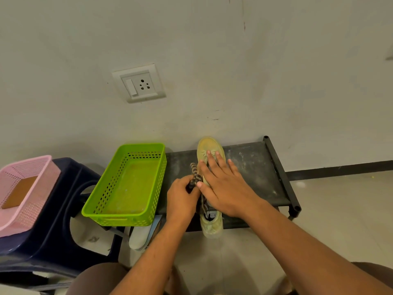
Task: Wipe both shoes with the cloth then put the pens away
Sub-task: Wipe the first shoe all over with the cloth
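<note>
Hands: left hand (pixel 181 199) grips the cloth (pixel 194 177); right hand (pixel 225 188) lies flat, fingers straight, on 1 shoe (pixel 209 145).

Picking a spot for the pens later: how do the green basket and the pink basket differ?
The green basket sits on the black rack beside the shoe; the pink basket sits on the dark blue stool, farther left. The green basket shows a bare bottom; the pink basket holds a flat brown piece. The green basket's holes are larger than the pink basket's. Both are open-topped perforated plastic.
</note>
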